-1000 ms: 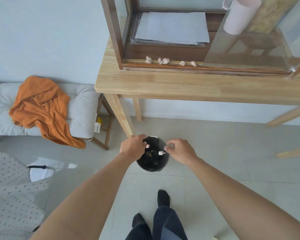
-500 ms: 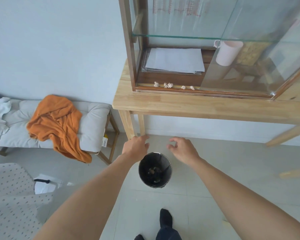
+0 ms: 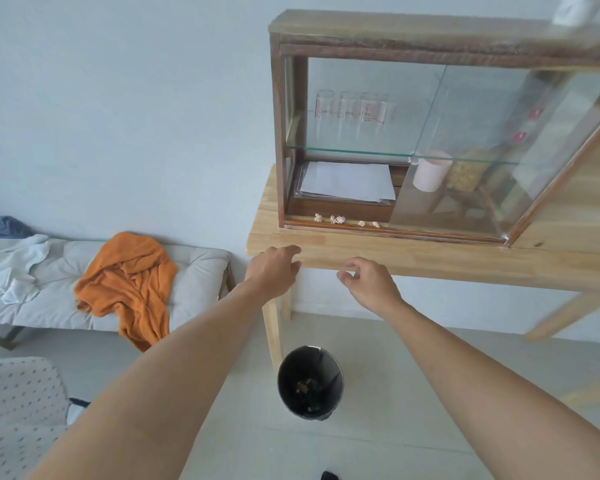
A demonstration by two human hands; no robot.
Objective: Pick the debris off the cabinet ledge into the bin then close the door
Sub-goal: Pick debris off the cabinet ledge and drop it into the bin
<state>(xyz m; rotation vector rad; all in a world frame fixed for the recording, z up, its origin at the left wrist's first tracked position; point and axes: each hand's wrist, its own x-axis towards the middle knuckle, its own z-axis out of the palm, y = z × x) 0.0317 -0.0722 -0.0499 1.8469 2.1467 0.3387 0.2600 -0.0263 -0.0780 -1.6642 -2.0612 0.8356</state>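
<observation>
Both hands empty, mid-frame at the table edge: left hand (image 3: 274, 270) loosely open, right hand (image 3: 368, 282) with fingers curled, gripping nothing. Debris (image 3: 338, 220) sits in a row on the cabinet ledge (image 3: 413, 227) just above, right of centre. Bin (image 3: 310, 382) stands on the floor bottom-centre, directly below for short drops. Glass door (image 3: 520, 150) stands open at the right.

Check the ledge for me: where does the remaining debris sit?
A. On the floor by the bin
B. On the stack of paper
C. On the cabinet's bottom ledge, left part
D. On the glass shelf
C: small pale debris lines the ledge below the paper stack.
</observation>
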